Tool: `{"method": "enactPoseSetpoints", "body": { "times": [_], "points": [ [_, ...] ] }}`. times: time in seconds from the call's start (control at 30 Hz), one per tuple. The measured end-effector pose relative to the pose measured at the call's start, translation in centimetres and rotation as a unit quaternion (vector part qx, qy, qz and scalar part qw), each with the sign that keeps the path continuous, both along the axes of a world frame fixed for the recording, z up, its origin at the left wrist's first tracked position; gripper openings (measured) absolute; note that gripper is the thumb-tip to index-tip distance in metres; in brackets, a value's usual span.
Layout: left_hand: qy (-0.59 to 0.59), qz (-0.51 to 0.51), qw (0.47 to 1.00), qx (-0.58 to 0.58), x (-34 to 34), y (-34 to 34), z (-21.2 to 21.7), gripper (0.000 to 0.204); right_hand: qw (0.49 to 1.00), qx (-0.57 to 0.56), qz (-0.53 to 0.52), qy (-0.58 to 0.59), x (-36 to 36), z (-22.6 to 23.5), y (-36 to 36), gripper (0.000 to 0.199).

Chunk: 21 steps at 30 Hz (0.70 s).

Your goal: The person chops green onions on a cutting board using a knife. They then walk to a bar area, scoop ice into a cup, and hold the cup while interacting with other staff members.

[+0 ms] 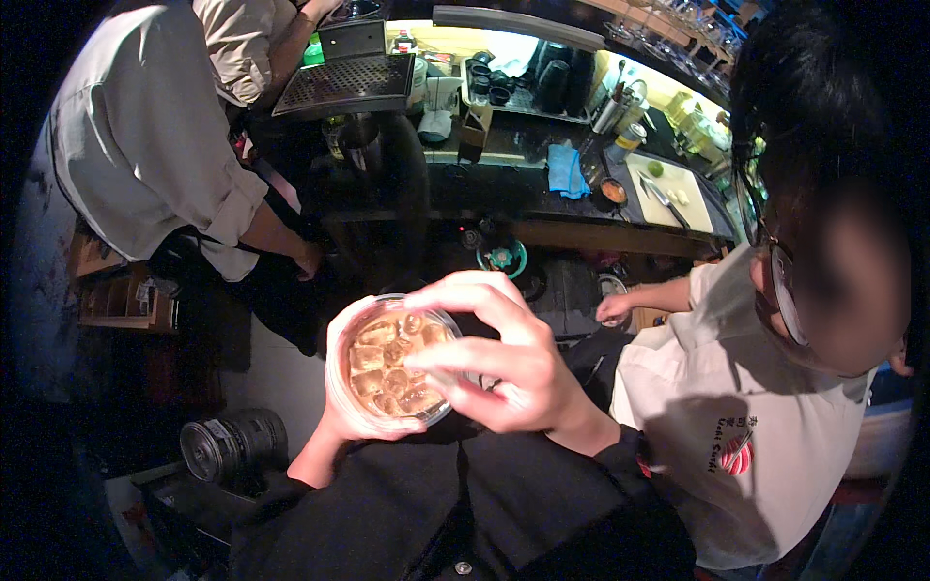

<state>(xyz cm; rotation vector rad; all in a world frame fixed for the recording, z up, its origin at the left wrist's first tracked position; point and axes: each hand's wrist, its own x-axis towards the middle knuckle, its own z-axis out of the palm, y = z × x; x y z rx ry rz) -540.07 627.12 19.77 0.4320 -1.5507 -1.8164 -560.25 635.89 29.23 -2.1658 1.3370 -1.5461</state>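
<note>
A round clear cup (448, 412) of light brown drink with several ice cubes (387, 360) is in front of my chest, seen from above. My left hand (341, 387) wraps around its left and near sides. Over the cup's right side bends my right hand (513, 358). One of its fingers reaches to the far rim, while the other fingers and thumb come close together above the drink. Motion blurs these fingertips, and whatever may be between them cannot be made out.
At right, close by, stands a person in a light shirt (756, 455); another person in grey (145, 126) is at left. Beyond lies a dark counter with a blue cloth (568, 171), a cutting board (699, 208) and a knife (664, 201). A large camera lens (232, 443) is lower left.
</note>
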Motion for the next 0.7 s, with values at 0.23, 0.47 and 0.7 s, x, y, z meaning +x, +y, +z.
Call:
{"method": "enactPoseSetpoints", "body": {
  "times": [0.23, 0.47, 0.7],
  "points": [
    [-0.035, 0.067, 0.985, -0.152, 7.9, -4.6, -2.3, 0.129, 0.978, 0.096, -0.017, -0.183, 5.4, -7.9, -3.1, 0.047],
    [-0.138, 0.164, 0.964, -0.16, 19.4, -9.0, -4.3, 0.124, 0.896, 0.396, -0.099, -0.176, 10.1, -26.5, -8.3, 0.026],
    [-0.088, 0.162, 0.969, -0.164, 24.5, -12.2, -4.4, 0.128, 0.66, 0.73, -0.008, 0.178, 15.6, -44.6, -4.7, 0.038]
  ]
}}
